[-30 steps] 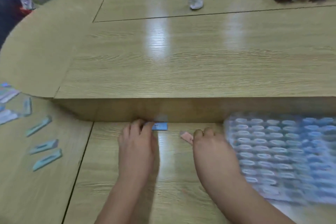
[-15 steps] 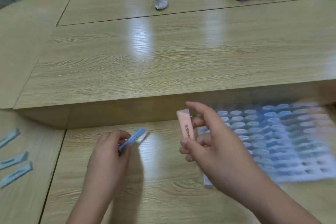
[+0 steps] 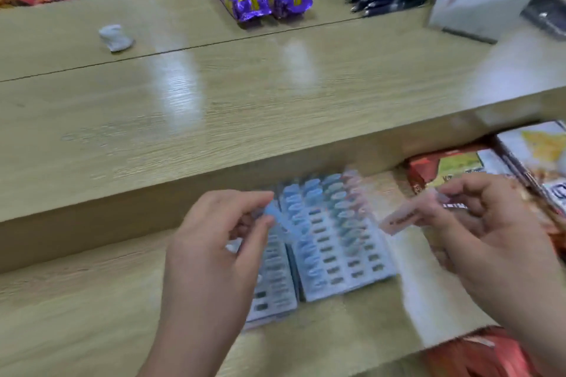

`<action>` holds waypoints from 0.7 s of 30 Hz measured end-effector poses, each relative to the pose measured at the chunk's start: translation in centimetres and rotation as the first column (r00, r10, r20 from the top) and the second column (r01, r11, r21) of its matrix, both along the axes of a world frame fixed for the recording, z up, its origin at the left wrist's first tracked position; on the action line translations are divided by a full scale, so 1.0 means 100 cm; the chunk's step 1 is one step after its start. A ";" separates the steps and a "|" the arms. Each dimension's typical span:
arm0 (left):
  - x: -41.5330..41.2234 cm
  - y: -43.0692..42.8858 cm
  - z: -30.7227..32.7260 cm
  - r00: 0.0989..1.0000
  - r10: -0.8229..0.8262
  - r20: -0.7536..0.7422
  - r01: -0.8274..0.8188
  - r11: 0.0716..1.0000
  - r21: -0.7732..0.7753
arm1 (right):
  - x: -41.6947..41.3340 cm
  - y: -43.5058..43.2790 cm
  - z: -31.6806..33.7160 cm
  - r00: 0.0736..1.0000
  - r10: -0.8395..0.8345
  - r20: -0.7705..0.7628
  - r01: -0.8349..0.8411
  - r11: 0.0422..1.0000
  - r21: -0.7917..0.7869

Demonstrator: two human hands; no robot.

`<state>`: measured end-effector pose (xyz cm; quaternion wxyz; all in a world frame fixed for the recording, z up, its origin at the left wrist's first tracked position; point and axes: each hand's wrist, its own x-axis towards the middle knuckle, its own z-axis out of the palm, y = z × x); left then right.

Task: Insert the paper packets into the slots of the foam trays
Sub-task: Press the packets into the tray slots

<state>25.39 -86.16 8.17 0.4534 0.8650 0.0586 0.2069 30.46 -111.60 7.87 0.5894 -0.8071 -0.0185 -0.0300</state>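
While motion blur is smearing the fine detail, the left hand [image 3: 220, 242] is hovering over the left foam tray [image 3: 275, 294], pinching one blue paper packet [image 3: 272, 212] between thumb and fingertips. That tray is one of two lying side by side on the lower desk [image 3: 92, 300]. The right foam tray [image 3: 352, 257] is showing many filled slots towards its far end, too blurred to count. Further right, one pink paper packet [image 3: 399, 219] is sticking out leftward from the right hand [image 3: 484, 223], which is pinching its other end. Each packet is probably going to handle as light, thin and easily creased, so holding it by one end, with the free end leading into a slot, is looking wisest.
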 end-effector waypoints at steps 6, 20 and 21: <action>0.032 -0.045 -0.016 1.000 -0.029 -0.005 0.029 0.974 0.224 | 0.016 -0.026 -0.028 0.995 0.095 0.006 -0.093 0.981 -0.173; 0.048 -0.068 -0.050 0.987 0.129 -0.092 -0.101 0.960 0.261 | 0.037 -0.019 -0.057 0.960 0.280 0.020 -0.248 0.878 -0.410; 0.048 -0.068 -0.050 0.985 0.139 -0.100 -0.111 0.964 0.242 | 0.037 -0.020 -0.058 0.956 0.291 0.038 -0.247 0.868 -0.430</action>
